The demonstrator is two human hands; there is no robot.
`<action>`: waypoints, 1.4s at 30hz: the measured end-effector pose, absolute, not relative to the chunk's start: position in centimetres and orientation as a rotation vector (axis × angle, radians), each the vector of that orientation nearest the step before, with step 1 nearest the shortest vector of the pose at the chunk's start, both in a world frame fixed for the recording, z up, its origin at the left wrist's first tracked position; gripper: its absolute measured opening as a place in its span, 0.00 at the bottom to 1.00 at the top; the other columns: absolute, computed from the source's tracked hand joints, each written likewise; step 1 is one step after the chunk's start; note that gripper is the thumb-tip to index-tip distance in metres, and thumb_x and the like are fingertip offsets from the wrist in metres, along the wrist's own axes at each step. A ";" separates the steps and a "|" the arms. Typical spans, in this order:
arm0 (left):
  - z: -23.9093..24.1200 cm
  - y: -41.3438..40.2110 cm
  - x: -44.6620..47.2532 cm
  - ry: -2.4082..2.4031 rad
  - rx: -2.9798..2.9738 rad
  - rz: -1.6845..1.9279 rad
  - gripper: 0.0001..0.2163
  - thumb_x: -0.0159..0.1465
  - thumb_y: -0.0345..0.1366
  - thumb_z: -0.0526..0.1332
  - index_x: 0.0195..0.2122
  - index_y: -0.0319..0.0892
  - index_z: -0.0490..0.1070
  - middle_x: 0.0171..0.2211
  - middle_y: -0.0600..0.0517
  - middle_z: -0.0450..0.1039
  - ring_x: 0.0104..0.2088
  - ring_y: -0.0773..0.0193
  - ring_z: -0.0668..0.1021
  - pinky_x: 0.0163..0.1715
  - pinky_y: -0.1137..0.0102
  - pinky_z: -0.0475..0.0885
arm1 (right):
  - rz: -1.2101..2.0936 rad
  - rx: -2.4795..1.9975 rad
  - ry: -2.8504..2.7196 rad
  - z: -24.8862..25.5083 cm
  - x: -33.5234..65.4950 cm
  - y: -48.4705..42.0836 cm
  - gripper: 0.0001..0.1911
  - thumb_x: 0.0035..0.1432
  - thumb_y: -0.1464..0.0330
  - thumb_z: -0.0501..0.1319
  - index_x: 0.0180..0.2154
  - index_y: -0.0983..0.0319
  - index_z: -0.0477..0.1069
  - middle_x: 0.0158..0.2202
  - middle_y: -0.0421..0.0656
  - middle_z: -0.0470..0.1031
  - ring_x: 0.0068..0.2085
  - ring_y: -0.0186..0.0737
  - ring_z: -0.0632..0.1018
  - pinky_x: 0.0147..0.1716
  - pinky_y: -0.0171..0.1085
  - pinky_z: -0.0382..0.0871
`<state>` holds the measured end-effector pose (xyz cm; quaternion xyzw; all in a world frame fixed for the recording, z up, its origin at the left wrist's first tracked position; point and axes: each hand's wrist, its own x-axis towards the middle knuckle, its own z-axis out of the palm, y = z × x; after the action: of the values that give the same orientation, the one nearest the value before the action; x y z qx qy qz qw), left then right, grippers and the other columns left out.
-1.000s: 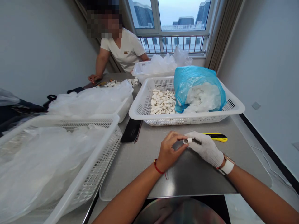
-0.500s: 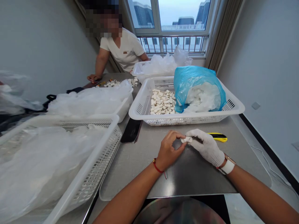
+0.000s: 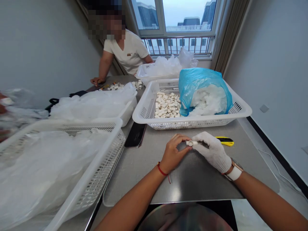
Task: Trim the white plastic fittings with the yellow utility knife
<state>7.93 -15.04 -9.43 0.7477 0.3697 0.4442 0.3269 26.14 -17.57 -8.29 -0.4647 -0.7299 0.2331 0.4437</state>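
Between my two hands is a small white plastic pipe fitting (image 3: 191, 143), its round opening facing me. My bare left hand (image 3: 175, 152) pinches its left end between thumb and fingers. My right hand (image 3: 211, 150), in a white knitted glove, grips the other end with the fingertips. Both hands are just above the grey table (image 3: 149, 173). A yellow and black utility knife (image 3: 226, 141) lies behind my right hand, partly covered by it.
Beyond my hands stands a white basket (image 3: 192, 121) with many similar fittings (image 3: 167, 105) and a blue plastic bag (image 3: 202, 74). A dark phone (image 3: 135, 134) lies left of it. Baskets with clear plastic (image 3: 55, 160) fill the left side. A co-worker (image 3: 126, 51) sits opposite; another person's hands show far left.
The fitting has been turned between my fingers, so a round opening now faces me. At the far left, another person's hands and the plastic they handle have moved into view more.
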 end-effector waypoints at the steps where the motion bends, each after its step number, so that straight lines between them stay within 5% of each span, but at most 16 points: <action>1: -9.5 -15.0 7.9 0.970 1.893 1.142 0.07 0.56 0.34 0.67 0.36 0.42 0.75 0.35 0.50 0.77 0.38 0.60 0.76 0.41 0.65 0.70 | 0.585 -1.160 -1.820 -8.3 26.2 -17.6 0.06 0.60 0.64 0.62 0.38 0.58 0.74 0.34 0.41 0.75 0.35 0.37 0.76 0.36 0.36 0.69; 7: -10.1 -14.4 8.1 0.934 1.335 0.942 0.12 0.53 0.40 0.69 0.34 0.39 0.76 0.31 0.50 0.77 0.31 0.64 0.76 0.35 0.68 0.72 | 0.554 -1.127 -1.968 -8.4 27.2 -17.1 0.10 0.62 0.63 0.59 0.42 0.57 0.74 0.38 0.42 0.78 0.38 0.39 0.77 0.40 0.38 0.71; 15: -10.4 -13.0 7.0 0.811 0.821 0.842 0.10 0.54 0.37 0.70 0.35 0.39 0.78 0.38 0.47 0.78 0.34 0.66 0.78 0.36 0.70 0.76 | -0.070 -1.578 -2.315 -8.8 31.2 -15.7 0.14 0.60 0.60 0.60 0.44 0.61 0.73 0.43 0.50 0.74 0.44 0.51 0.73 0.41 0.46 0.68; 19: -10.5 -12.6 6.6 0.789 0.713 0.823 0.08 0.55 0.33 0.69 0.36 0.38 0.78 0.36 0.47 0.79 0.30 0.70 0.77 0.35 0.73 0.76 | -0.126 -1.674 -2.458 -9.5 31.9 -15.6 0.08 0.59 0.64 0.59 0.37 0.61 0.72 0.36 0.49 0.74 0.38 0.47 0.73 0.36 0.42 0.65; 24: -10.6 -12.2 6.4 0.835 0.638 0.842 0.05 0.57 0.30 0.67 0.36 0.37 0.79 0.35 0.47 0.79 0.27 0.72 0.76 0.34 0.75 0.75 | -0.140 -1.670 -2.345 -9.2 31.0 -16.0 0.10 0.63 0.62 0.55 0.40 0.59 0.71 0.31 0.44 0.75 0.29 0.42 0.73 0.27 0.38 0.59; 29: -10.6 -12.1 6.2 0.858 0.638 0.835 0.05 0.58 0.29 0.66 0.36 0.37 0.79 0.34 0.48 0.79 0.27 0.73 0.76 0.34 0.75 0.75 | -0.204 -1.472 -2.372 -8.1 29.4 -17.0 0.17 0.68 0.59 0.49 0.48 0.58 0.71 0.35 0.45 0.76 0.34 0.41 0.75 0.30 0.38 0.58; 42: -10.7 -12.6 6.7 0.848 0.721 0.785 0.08 0.55 0.31 0.70 0.36 0.35 0.78 0.31 0.48 0.79 0.29 0.71 0.78 0.34 0.76 0.75 | -0.273 -1.703 -2.644 -6.4 27.7 -17.9 0.18 0.69 0.60 0.44 0.41 0.56 0.70 0.36 0.42 0.71 0.27 0.34 0.70 0.22 0.38 0.40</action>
<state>6.73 -12.57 -10.72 0.3332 0.3918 0.3630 0.7770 27.66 -17.89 -6.38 -0.5394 -0.8376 -0.0866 -0.0075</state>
